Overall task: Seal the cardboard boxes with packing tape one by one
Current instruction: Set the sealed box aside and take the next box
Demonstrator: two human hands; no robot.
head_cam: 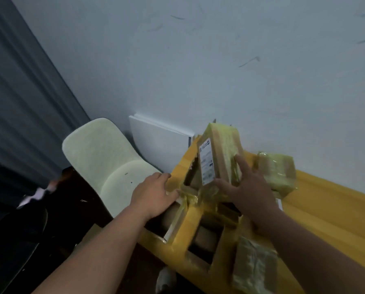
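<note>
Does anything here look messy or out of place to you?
Yes. The labelled box stands tilted on end, propped by the right hand, not flat like the taped box beside it. Loose, crinkled tape bunches near the left hand. The picture is too blurred to judge any damage.

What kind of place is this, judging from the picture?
Probably a room at home or a small office used for packing: a pale chair by a scuffed wall, and taped parcels on a yellow table.
</note>
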